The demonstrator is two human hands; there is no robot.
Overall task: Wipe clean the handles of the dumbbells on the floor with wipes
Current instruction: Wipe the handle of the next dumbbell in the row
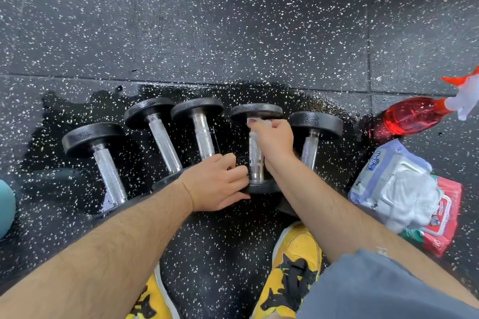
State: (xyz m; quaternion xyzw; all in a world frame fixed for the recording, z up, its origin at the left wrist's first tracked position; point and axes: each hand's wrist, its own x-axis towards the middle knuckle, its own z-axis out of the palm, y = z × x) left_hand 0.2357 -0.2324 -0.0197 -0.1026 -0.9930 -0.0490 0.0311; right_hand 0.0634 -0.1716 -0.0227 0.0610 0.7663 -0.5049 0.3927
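Several black dumbbells with knurled metal handles lie side by side on a wet patch of the speckled floor. My right hand (pixel 272 137) grips a white wipe (pixel 256 124) wrapped around the upper handle of the fourth dumbbell (pixel 255 160). My left hand (pixel 217 184) holds that dumbbell's near head (pixel 261 186), fingers curled over its edge. The dumbbells to the left (pixel 108 173), (pixel 163 142), (pixel 203 134) and the one at the right (pixel 309 150) lie untouched.
A red spray bottle (pixel 412 118) lies on the floor at the right. Below it sit a blue-and-white wipes pack (pixel 388 179) and a red one (pixel 445 217). My yellow shoes (pixel 293 267) stand near the dumbbells. A teal object (pixel 5 207) shows at the left edge.
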